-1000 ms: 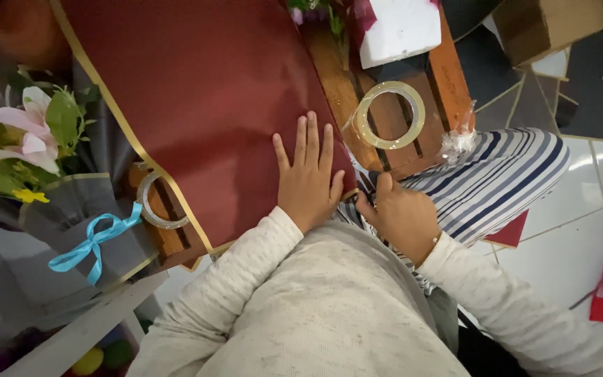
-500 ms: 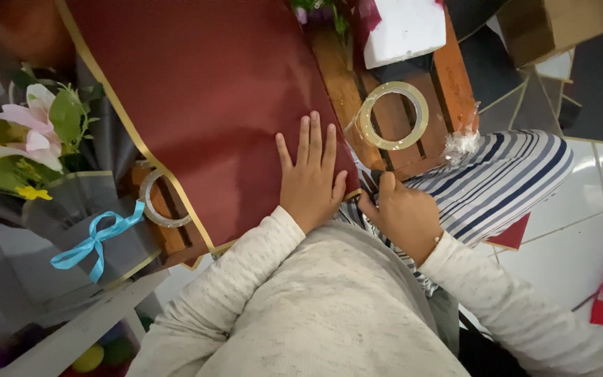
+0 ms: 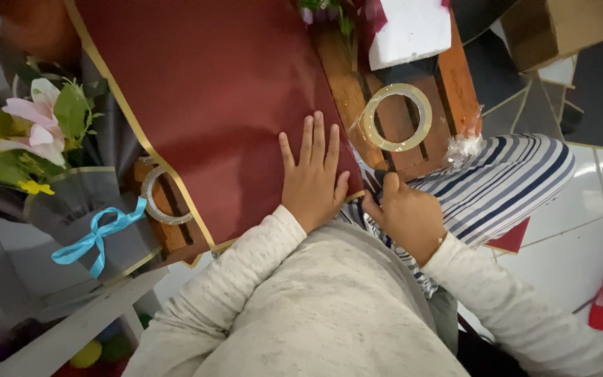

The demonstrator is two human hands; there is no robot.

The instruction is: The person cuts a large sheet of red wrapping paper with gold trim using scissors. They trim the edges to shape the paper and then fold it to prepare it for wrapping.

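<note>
Paper sheet (image 3: 211, 105), dark red w/ gold edge, lay across the wooden crate (image 3: 413, 132), long axis running up-left away from the body. Left hand (image 3: 312, 183) pressed flat on its near corner, fingers spread. Right hand (image 3: 406, 216) sat just beside, at the sheet's edge, fingers curled; contents couldn't be told.

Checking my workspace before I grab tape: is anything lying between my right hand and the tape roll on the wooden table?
Nothing visible does. The right hand grips the wrapping paper corner; bare slats separate it from the tape roll.
</note>
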